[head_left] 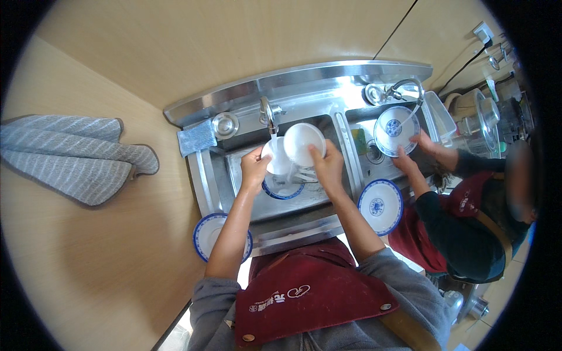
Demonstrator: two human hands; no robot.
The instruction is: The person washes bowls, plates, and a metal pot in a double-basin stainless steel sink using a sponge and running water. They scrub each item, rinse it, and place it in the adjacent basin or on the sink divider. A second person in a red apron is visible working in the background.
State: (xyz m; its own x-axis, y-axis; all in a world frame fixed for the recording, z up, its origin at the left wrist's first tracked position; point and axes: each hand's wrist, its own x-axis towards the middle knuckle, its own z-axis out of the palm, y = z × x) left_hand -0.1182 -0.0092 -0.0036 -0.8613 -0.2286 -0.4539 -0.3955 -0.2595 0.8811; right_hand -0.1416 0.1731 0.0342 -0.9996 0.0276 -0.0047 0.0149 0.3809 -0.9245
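My left hand point(253, 171) grips a small white bowl point(276, 160) by its left side, under the running faucet point(268, 115). In my right hand point(328, 164) is another white bowl point(303, 142), tilted, with the thumb on its surface. The two bowls are side by side, and the right one overlaps the left. Beneath them, a blue-rimmed bowl point(285, 193) sits in the left sink basin point(259, 213), partly hidden. Several pale utensils point(306, 175) lie near it, too small to identify.
A co-worker's hands point(415, 153) hold a blue-patterned bowl point(394, 127) under the right faucet point(410, 83). Blue-rimmed bowls stand at the front left point(210, 234) and on the divider's front end point(380, 206). A blue cloth point(196, 138) hangs over the left rim; a striped towel point(79, 162) is further left.
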